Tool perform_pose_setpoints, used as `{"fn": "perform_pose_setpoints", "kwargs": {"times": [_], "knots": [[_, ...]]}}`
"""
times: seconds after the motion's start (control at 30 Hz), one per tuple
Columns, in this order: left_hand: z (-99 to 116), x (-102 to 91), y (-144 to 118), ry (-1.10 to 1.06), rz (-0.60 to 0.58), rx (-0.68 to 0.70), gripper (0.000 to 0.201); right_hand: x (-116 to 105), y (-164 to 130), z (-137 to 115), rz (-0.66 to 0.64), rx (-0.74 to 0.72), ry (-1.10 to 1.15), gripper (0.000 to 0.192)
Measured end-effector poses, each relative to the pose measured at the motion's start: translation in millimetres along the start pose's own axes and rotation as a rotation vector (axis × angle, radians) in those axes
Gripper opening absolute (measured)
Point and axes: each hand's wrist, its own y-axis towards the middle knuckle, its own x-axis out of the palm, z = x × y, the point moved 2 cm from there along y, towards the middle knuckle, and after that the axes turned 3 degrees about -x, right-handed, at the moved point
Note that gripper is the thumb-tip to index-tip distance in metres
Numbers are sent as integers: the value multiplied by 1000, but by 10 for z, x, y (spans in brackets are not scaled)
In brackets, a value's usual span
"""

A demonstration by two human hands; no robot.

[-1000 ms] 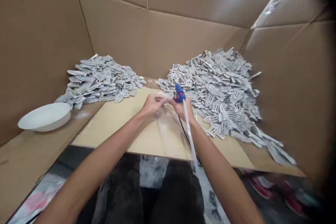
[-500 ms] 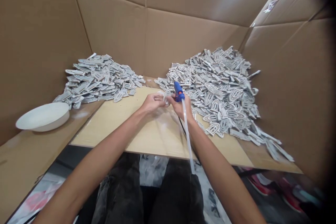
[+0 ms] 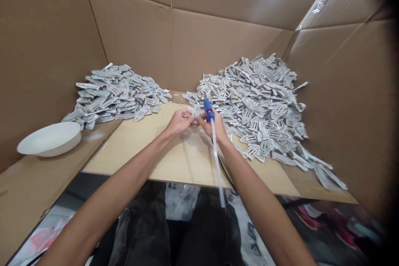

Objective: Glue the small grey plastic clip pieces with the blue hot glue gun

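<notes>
Lap: dark trousers (image 3: 146, 232), nearest the camera, below the edge of the surface and under both forearms.
Glue stick: a translucent rod (image 3: 216, 162) running from the back of the glue gun down toward the lap, along the right wrist; a thin dark cord lies beside it.
Right hand (image 3: 216, 126): grip closed around the blue glue gun (image 3: 208, 110), nozzle end raised and pointing away from the person.
Left hand (image 3: 181, 121): fingers pinched shut on a small grey piece (image 3: 195, 113), held just left of the glue gun and touching the right hand's fingertips.
Surface: pale wooden board (image 3: 140, 149) laid on cardboard; both hands rest over its far middle.
Right pile (image 3: 262, 104): large heap of flat grey arch-shaped pieces, just beyond and right of the right-hand grip, its nearest pieces close to the knuckles; it trails toward the right wall.
Left pile (image 3: 115, 95): smaller heap of the same pieces, well left of the left-hand grip, at the board's far left corner.
Bowl (image 3: 50, 138): white, shallow, far left of both grips, in front of the left pile.
Enclosure: tall brown cardboard walls (image 3: 199, 45) on the left, back and right, creased at the folds.
Floor: red shoes (image 3: 314, 216), blurred, under the surface to the right.
</notes>
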Motion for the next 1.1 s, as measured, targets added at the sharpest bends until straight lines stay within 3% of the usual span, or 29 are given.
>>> {"fn": "perform_pose_setpoints", "kwargs": {"times": [0.3,0.4,0.57,0.77,1.1], "knots": [[3,9,-14,-2,-85,-44,51,6,-37,-28,70,-44,-91,39],[29,-8,8,-20,-43,-54,43,-4,-34,-79,58,-39,-39,46],[92,-83,29,-37,86,-63,32,-52,-14,-112,-6,160,134,65],[95,-146,75,12,192,44,30,2,-6,-30,-61,114,120,47],[142,12,-37,64,133,114,21,94,5,114,26,129,79,33]]}}
